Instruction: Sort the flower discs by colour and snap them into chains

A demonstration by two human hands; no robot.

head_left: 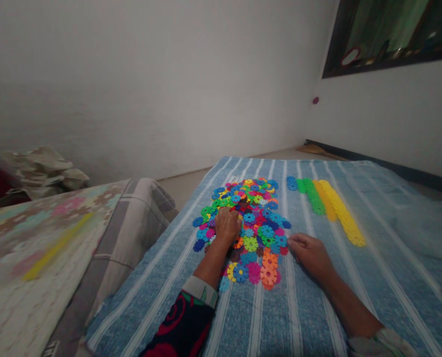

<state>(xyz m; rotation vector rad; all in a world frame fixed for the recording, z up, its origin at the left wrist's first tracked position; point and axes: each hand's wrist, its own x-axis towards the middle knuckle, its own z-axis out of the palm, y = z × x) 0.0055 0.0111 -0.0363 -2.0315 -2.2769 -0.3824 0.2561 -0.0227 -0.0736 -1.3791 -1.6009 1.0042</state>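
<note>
A pile of colourful notched plastic discs (250, 231) lies on a blue striped cloth (169, 280). My left hand (227, 225) rests on the left side of the pile with its fingers curled down; whatever is under the fingertips is hidden. Beside the pile's right edge, my right hand (310, 252) has its thumb and fingers pressed together, and I cannot make out anything between them. Right of the pile lie overlapping rows of discs sorted by colour: a long yellow row (342, 213), an orange row (325, 201), a green row (313, 197) and a short blue group (291, 183).
To the left stands a surface with a floral cover (68, 233), a yellow strip (59, 245) lying on it. Grey checked fabric (135, 223) hangs at its edge. Crumpled beige cloth (44, 171) is at the far left. A white wall (191, 89) rises behind.
</note>
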